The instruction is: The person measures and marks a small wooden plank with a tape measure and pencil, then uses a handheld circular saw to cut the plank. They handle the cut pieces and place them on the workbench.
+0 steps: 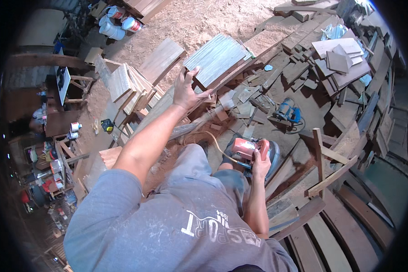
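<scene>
My left hand [186, 93] grips the near left corner of a grey, grained wooden board [222, 59]. A small white stick-like thing [209, 96] shows by its fingers; I cannot make out what it is. The board is tilted over a long plank. Low beside my right leg, my right hand [260, 167] is closed round the handle of a red power tool [244, 148]. A yellowish cord [218, 144] curves away from the tool. Its underside is hidden, so its exact kind is unclear.
A blue circular saw [288, 113] stands on the floor among wood offcuts. Stacked boards [127, 88] lean at the left, near a yellow-black tape measure [107, 125]. White buckets [113, 29] stand far left. A wooden frame [319, 158] and planks [349, 222] lie right.
</scene>
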Demonstrator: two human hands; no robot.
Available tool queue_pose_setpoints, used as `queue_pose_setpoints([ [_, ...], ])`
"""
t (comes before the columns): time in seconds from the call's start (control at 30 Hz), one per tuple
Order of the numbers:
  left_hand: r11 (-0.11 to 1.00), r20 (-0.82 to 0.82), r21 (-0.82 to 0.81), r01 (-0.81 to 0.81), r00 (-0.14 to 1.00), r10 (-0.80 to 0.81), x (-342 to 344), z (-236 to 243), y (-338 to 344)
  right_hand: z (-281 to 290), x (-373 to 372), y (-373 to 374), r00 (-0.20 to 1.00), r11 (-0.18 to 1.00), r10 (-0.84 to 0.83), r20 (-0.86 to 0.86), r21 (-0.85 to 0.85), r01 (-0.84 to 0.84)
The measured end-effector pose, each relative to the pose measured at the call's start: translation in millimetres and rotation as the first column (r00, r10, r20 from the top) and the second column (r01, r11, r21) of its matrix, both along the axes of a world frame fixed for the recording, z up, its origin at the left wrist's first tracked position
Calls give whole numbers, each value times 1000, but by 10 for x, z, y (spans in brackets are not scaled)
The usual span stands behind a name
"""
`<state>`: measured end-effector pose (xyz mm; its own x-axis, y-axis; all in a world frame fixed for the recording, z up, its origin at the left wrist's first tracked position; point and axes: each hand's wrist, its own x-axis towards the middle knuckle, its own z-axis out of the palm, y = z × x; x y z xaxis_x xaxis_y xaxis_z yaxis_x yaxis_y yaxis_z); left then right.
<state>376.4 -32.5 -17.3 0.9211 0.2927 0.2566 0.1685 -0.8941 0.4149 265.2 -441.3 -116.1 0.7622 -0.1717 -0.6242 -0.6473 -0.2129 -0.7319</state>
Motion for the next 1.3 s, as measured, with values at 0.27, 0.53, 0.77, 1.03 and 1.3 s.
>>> queue_pose_setpoints([
  [0.27, 999, 40, -16, -45, 998, 45, -24, 15, 7, 962, 137, 13, 880, 982, 95, 464, 102, -160],
  [0.53, 990, 103, -136, 47, 994, -33, 24, -7, 64, 2010, 732, 189, 809, 903, 407, 424, -51, -427],
  [0.77, 997, 18, -79, -5, 1000, 6, -48, 91, 18, 2834, 951, 530, 724, 802, 591, 356, -159, -576],
  [1.03, 984, -192, -169, -50, 981, 17, -81, 184, 59, 2875, 1205, 1253, 644, 760, 633, 429, -188, -622],
  [1.3, 981, -211, -181, -63, 977, 24, -73, 268, 71, 2846, 1351, 1390, 698, 758, 632, 337, -83, -647],
])
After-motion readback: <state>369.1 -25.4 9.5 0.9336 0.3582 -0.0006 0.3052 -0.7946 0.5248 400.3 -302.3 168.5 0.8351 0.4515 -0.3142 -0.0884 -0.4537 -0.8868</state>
